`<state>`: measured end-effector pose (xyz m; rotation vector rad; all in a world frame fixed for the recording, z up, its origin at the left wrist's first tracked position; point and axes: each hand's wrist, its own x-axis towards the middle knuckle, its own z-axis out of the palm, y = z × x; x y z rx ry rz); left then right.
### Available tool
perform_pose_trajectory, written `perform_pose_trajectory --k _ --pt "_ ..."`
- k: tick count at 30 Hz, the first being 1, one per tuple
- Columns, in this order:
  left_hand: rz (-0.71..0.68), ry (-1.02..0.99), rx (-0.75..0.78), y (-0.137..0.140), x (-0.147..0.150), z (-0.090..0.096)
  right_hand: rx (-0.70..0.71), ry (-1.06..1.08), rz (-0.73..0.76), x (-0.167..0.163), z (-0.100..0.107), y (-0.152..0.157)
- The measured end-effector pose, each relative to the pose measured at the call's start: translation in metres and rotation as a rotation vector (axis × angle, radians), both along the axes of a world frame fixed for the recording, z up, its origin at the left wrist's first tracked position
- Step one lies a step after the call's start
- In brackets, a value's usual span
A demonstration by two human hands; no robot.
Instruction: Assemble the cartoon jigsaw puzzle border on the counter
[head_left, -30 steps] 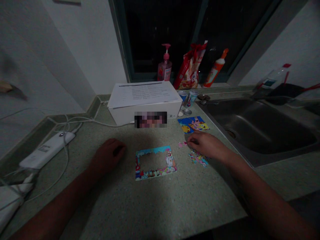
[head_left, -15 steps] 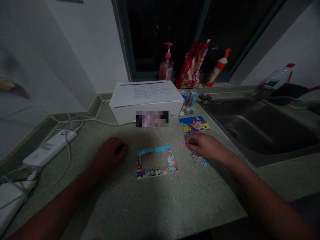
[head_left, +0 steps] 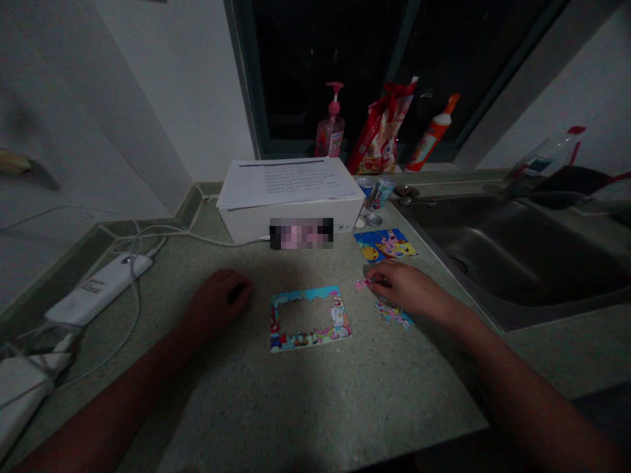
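Observation:
Between my hands lies a puzzle border point(head_left: 340, 315) with cartoon figures around its edge; the counter shows through its middle. To its left my left hand point(head_left: 217, 299) rests on the counter, fingers curled in, and I see nothing in them. My right hand point(head_left: 401, 284) is to the right of the border, thumb and fingers pinched at a small pink puzzle piece point(head_left: 362, 284). The fingertips partly hide what they grip. Just below that hand is a heap of loose puzzle pieces point(head_left: 393, 314). Beyond it lies a blue cartoon picture card point(head_left: 387, 244).
A white box point(head_left: 246, 223) with printed paper on top stands at the back, a pixelated patch before it. Small cans point(head_left: 381, 194) stand beside it. A steel sink point(head_left: 522, 256) is at right. White cables and a power strip point(head_left: 101, 289) lie left. Bottles and a red bag point(head_left: 382, 131) line the window.
Both hands keep nearly the same place and pose. The whole view has shifted very slightly; the border, the pieces and the card look unmoved.

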<state>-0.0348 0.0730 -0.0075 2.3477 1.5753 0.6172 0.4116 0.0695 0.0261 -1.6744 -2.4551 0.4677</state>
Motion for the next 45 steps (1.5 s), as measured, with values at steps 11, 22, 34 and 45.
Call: perform_pose_trajectory --k 11,22,34,45 --pt "-0.005 0.017 -0.002 0.0 0.0 0.0 0.045 0.048 0.047 0.004 -0.004 0.0" --pt "-0.001 0.019 0.004 0.0 0.0 0.0 0.005 0.0 0.037 0.003 0.002 0.001" --pt "-0.015 0.012 0.012 0.002 -0.003 -0.005 0.003 -0.001 0.012 0.007 0.0 0.003" --pt "0.0 0.018 0.006 0.001 -0.003 -0.006 0.014 -0.036 -0.065 0.017 0.011 0.006"
